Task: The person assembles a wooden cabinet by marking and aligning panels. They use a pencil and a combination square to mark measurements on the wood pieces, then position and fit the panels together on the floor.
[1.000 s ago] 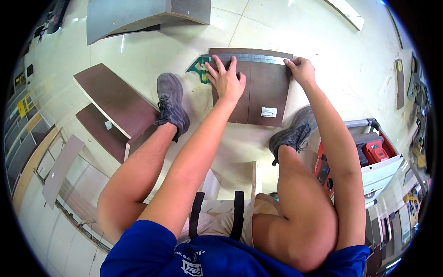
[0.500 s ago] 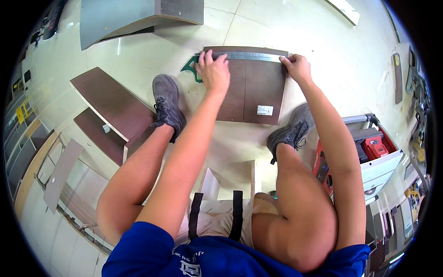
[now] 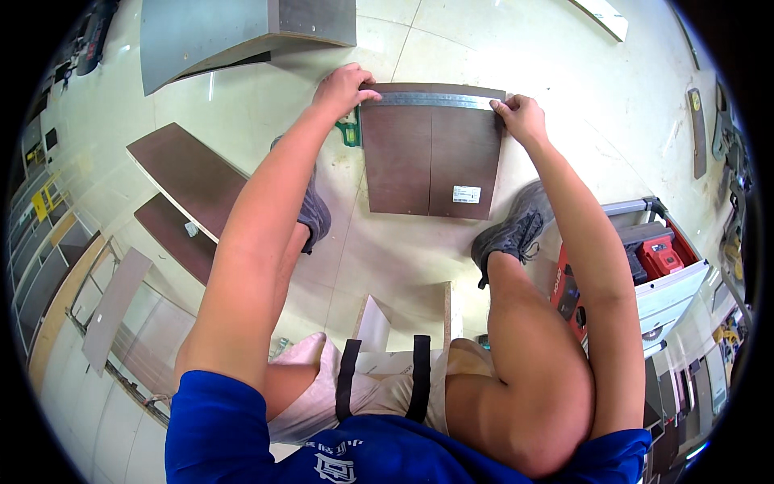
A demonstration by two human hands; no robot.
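A brown board (image 3: 399, 157) with a line down its middle lies on the floor between my feet. Across it, close to the far edge, runs the steel blade of a square (image 3: 439, 100); its green handle (image 3: 349, 131) sticks out past the board's left side. My left hand (image 3: 343, 90) is closed at the far left corner, thumb on the blade's left end and forefinger at the board's edge. At the far right corner my right hand (image 3: 520, 117) pinches the blade's end against the board. Both hands partly hide what their fingertips touch.
A grey panelled piece (image 3: 210, 36) stands at the far left. Nearer on the left are joined brown boards (image 3: 189, 173). A red and white tool case (image 3: 673, 286) sits by my right leg, and a level (image 3: 697, 133) lies at the right.
My left hand has moved left and away from me, off the top of the blade to the board's far left corner. My left leg has drawn inward. My right hand stays put.
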